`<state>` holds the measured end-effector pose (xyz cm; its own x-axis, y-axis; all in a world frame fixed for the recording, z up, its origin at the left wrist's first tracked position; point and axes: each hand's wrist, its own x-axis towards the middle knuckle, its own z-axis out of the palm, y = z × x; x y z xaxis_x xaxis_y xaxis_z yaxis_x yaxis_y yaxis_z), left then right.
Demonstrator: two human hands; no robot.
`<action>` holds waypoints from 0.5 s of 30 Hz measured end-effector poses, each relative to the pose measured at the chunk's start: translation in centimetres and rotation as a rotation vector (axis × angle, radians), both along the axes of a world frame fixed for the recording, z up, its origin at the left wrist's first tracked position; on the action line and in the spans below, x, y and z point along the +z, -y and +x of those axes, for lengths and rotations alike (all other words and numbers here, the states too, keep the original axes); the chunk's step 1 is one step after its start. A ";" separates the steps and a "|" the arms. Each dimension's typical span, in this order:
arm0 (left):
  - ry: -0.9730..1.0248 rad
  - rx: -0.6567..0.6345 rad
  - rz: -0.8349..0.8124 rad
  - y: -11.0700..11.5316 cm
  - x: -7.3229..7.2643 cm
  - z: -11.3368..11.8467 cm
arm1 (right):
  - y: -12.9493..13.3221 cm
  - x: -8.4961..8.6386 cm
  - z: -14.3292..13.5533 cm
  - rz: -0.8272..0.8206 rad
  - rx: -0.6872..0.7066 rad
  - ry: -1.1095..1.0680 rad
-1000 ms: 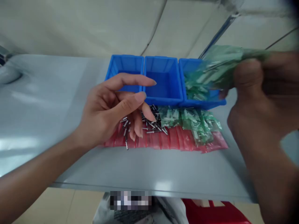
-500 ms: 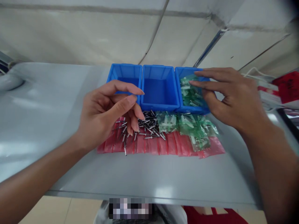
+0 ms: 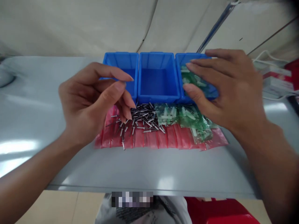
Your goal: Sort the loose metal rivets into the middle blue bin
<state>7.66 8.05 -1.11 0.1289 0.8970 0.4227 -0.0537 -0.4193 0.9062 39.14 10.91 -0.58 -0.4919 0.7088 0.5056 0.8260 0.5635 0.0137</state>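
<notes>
My left hand [image 3: 93, 96] hovers over the left blue bin [image 3: 121, 56] and the pile of metal rivets [image 3: 147, 116], fingers curled apart with nothing between them. My right hand [image 3: 229, 84] is spread above the right blue bin [image 3: 178, 74], which holds green bags of white plastic pieces [image 3: 195, 79]; its fingers are apart and hold nothing. Between them stands the middle blue bin [image 3: 158, 82], its bare floor showing. More green bags [image 3: 187, 116] lie in front of the bins. Rivets and bags rest on a row of red plastic bags [image 3: 151, 138].
The grey table [image 3: 140, 168] has its front edge near my lap. A red and white box [image 3: 277, 79] with a white cable stands at the right, and a pale rounded object [image 3: 6, 77] at the far left. Below the table is a red stool [image 3: 219, 211].
The view has shifted, so the bins look higher and nearer. My right hand has spread its fingers and thumb wider over the right bin. My left hand has moved slightly left and up.
</notes>
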 end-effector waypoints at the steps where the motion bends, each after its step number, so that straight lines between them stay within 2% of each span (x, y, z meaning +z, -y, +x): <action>1: -0.009 0.050 0.057 -0.2 -0.1 -0.1 | 0.6 0.3 -0.3 0.065 0.126 -0.010; 3: -0.014 0.123 0.149 -0.5 -0.4 -0.2 | 1.8 0.6 -1.2 0.181 0.394 0.007; 4: -0.016 0.144 0.178 -0.6 -0.5 -0.2 | 2.4 0.6 -1.6 0.210 0.473 0.036; 6: -0.031 0.167 0.185 -0.5 -0.6 -0.2 | 3.3 0.6 -2.6 0.201 0.468 0.161; 9: -0.084 0.210 0.174 0.0 -0.6 0.0 | 3.8 0.4 -3.5 0.175 0.421 0.206; 13: -0.215 0.297 0.224 1.0 -0.6 0.1 | 3.8 0.3 -3.5 0.187 0.402 0.083; 15: -0.315 0.313 0.246 1.2 -0.6 -0.1 | 4.2 0.3 -3.4 0.122 0.304 -0.066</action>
